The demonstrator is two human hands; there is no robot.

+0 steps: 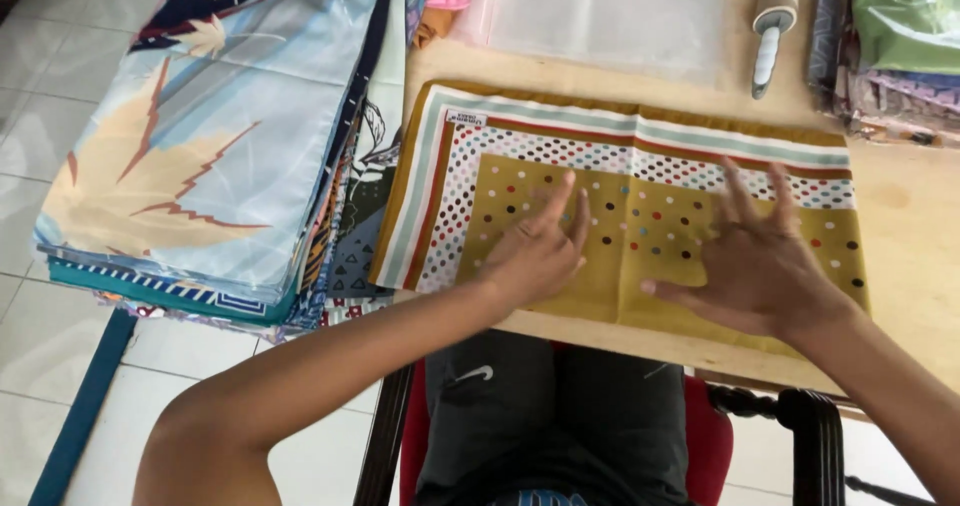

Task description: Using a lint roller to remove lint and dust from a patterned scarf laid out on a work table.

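A folded mustard-yellow scarf (640,146) with coloured dots and striped borders lies flat on the wooden table (915,236). My left hand (540,246) rests palm-down on its left half, fingers spread. My right hand (755,256) presses flat on its right half, fingers apart, thumb pointing left. Neither hand holds anything.
A tall stack of folded printed fabrics (210,136) sits at the table's left edge. Clear plastic bags (610,11) lie behind the scarf. A tape dispenser (770,26) and packed fabrics (900,36) are at the back right. A dark chair arm (815,426) is below.
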